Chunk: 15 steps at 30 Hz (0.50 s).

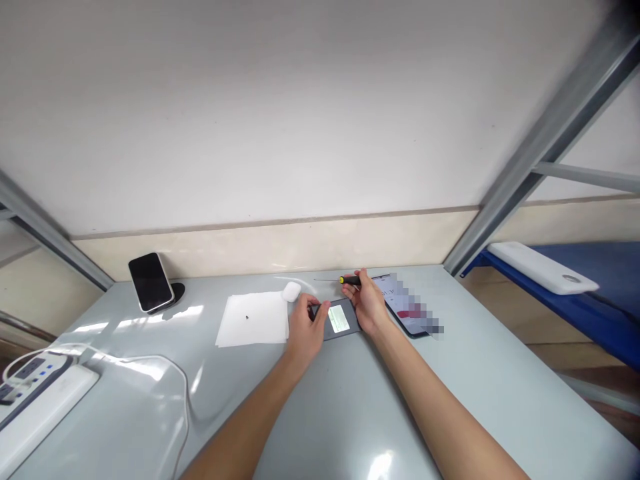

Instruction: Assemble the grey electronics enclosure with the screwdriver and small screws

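Along the far left of the bench point(350, 400), a white power strip point(57, 413) is sitting with a white cable point(187, 393) looping rightward; farther back, a black-screened phone point(150, 282) is leaning upright on a stand point(179, 291). White paper point(263, 327) is lying flat, carrying a tiny dark bit point(247, 318), with a rounded white case point(291, 291) sitting at its upper right corner. Next, left hand point(306, 327) is pinching the left end of a dark flat device point(339, 320) bearing a pale label, mid-bench. Right hand point(369, 303) is gripping a black-and-yellow screwdriver point(350, 281), shaft pointing left; can't tell if it's touching the device's right end. Beside it, a lit-screen phone point(407, 310), partly pixelated, is lying flat. Far right, a white slab point(543, 268) is resting on a blue ledge point(610, 333).
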Available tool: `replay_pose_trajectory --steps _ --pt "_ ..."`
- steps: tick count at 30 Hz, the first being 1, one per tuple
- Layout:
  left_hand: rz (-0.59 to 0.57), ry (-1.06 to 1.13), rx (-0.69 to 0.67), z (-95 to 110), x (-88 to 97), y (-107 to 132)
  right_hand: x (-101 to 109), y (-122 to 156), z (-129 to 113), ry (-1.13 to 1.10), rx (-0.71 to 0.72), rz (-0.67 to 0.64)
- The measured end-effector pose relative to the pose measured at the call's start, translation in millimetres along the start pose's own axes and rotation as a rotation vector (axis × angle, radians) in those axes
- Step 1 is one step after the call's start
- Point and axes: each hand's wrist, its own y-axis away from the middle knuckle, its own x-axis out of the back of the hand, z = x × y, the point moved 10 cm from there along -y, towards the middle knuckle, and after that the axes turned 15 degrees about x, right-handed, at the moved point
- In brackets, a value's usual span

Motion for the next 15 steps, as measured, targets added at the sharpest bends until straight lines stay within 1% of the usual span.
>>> replay_pose_trajectory --steps 2,5,7,9,11,15 --pt "-0.061 -0.059 -0.090 8.6 -7.3 7.0 0.4 -1.8 -1.3 -0.016 0.012 0.007" --pt "-0.182 -0.240 -0.238 18.9 -25.0 21.5 -2.0 -3.1 -5.3 -0.041 0.030 -0.001" --pt "-0.225 -0.312 -0.275 19.0 -32.0 26.5 -5.9 -1.8 -10.0 -0.053 0.047 -0.016" --pt "-0.215 -0.305 -0.276 18.2 -31.3 26.2 -12.3 2.2 -16.4 -0.058 0.060 -0.035" --pt "-0.171 -0.248 -0.269 18.8 -25.6 24.3 -21.4 8.6 -28.3 -0.022 0.104 -0.070" --pt "-0.107 -0.170 -0.218 20.2 -14.8 22.8 -46.4 31.1 -74.0 0.196 0.348 -0.178"
